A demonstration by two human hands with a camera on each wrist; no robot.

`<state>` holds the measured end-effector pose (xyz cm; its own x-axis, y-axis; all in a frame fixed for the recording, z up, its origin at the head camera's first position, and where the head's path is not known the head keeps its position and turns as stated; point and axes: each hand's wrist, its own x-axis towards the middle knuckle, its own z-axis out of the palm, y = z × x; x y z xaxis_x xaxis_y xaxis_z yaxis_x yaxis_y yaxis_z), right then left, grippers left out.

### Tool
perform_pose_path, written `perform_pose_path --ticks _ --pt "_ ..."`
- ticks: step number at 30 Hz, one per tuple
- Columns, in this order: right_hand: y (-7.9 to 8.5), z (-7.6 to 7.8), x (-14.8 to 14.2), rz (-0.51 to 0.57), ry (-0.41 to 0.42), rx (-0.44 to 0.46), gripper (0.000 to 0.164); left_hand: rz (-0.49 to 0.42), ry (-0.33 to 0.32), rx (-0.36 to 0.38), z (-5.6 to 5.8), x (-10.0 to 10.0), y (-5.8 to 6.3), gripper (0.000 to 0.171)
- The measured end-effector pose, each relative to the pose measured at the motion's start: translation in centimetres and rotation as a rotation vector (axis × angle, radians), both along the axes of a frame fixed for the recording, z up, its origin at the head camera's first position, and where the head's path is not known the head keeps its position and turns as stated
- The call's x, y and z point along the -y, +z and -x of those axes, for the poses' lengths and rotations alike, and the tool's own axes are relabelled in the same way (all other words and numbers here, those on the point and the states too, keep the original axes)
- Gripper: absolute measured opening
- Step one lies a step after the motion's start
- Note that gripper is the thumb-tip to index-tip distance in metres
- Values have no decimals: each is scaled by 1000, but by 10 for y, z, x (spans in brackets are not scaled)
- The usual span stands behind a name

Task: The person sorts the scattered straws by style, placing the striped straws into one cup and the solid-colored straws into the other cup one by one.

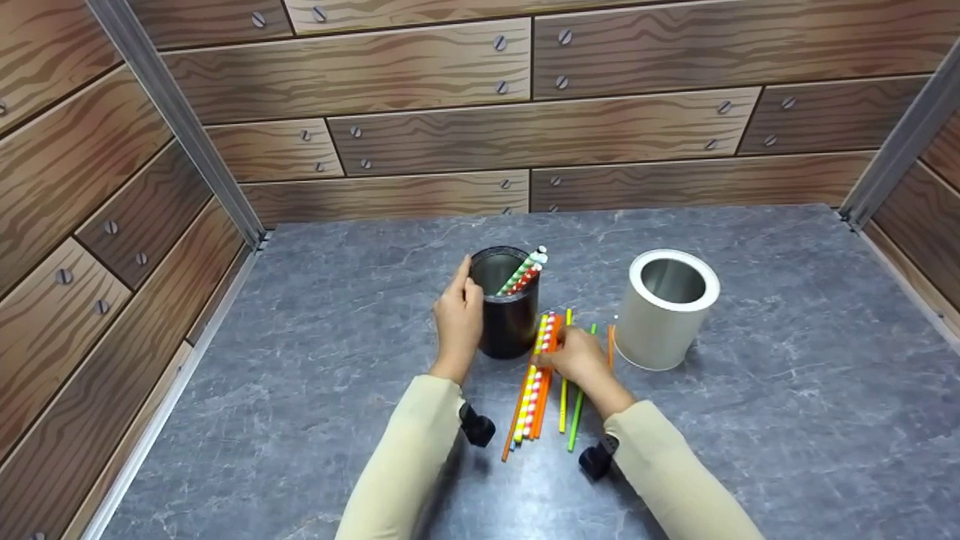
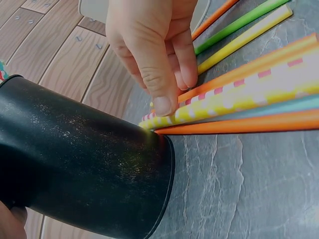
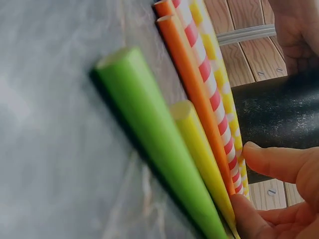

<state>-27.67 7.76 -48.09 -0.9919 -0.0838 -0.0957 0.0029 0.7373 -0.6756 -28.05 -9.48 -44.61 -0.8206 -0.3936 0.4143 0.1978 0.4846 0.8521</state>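
My left hand (image 1: 459, 319) holds the side of an upright black can (image 1: 510, 330), one finger reaching up to the rim. Green-striped and red-patterned straws (image 1: 523, 271) lean out of its mouth. Just right of the can, my right hand (image 1: 577, 356) pinches at a bunch of paper straws lying on the table. Its thumb rests on a yellow straw with white dots (image 2: 219, 105), while a fingertip meets an orange straw (image 3: 192, 69). Between those two lies a red-and-white striped straw (image 3: 213, 99). How many straws the pinch takes in, I cannot tell.
A plain yellow straw (image 1: 563, 405) and a green straw (image 1: 576, 424) lie apart, under and beside the right hand. Another orange straw (image 1: 610, 341) lies by a white can (image 1: 652, 341) on the right. Wood-patterned walls (image 1: 420, 142) enclose the grey marbled table (image 1: 300, 375).
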Motion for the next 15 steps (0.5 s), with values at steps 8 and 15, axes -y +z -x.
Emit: perform_pose_path --ticks 8,15 --pt "2 3 4 17 -7 39 37 0 6 -7 0 0 0 43" --pt "1 6 9 38 0 47 36 -17 0 10 -1 -1 2 43"
